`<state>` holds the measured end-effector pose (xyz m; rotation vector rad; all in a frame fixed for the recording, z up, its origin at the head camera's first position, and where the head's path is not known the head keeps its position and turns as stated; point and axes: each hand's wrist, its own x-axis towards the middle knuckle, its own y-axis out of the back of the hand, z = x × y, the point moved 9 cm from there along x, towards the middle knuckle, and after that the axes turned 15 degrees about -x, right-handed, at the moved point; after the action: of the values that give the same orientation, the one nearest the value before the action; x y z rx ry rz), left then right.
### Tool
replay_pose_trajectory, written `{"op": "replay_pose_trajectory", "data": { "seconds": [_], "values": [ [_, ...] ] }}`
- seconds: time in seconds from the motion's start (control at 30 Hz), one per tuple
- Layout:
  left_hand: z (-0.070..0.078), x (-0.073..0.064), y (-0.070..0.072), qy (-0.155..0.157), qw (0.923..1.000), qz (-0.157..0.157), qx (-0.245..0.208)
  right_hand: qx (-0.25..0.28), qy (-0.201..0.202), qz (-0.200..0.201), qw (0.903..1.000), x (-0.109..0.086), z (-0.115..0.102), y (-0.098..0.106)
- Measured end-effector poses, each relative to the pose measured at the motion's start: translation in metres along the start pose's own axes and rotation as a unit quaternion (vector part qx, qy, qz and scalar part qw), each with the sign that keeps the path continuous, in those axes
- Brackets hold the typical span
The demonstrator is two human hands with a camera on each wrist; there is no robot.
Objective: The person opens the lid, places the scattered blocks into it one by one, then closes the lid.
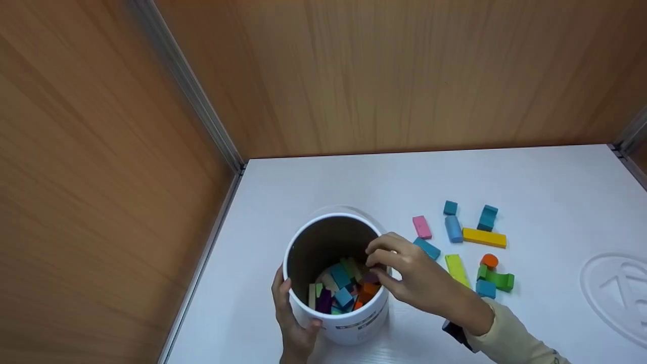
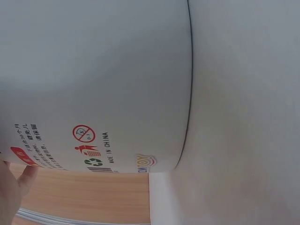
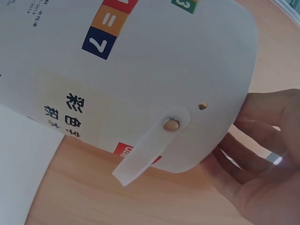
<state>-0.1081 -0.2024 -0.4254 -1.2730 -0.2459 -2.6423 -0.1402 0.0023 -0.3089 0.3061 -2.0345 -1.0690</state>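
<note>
A white cylindrical bucket stands on the table, its mouth facing up. Inside lie several coloured blocks, among them a blue block, a dark purple block and an orange block. My left hand holds the bucket's left side, fingers around the wall and thumb at the front. Over the right rim reaches my right hand, fingers loosely bent and thumb apart from them, with another purple block just below the fingertips. In the right wrist view the rim hides the fingertips of the right hand.
Right of the bucket lie loose blocks, including a pink block, a yellow bar, a green arch and an orange cylinder. A clear round lid rests at far right. Wooden panels enclose the table's back and left.
</note>
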Motion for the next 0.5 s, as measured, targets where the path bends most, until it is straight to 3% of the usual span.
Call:
{"op": "replay_pose_trajectory", "data": {
  "seconds": [0.5],
  "values": [
    [0.000,0.001,-0.001,0.004,1.0000,0.002,0.001,-0.055,-0.035,0.030,0.9975,-0.022,0.016,0.016]
  ]
}}
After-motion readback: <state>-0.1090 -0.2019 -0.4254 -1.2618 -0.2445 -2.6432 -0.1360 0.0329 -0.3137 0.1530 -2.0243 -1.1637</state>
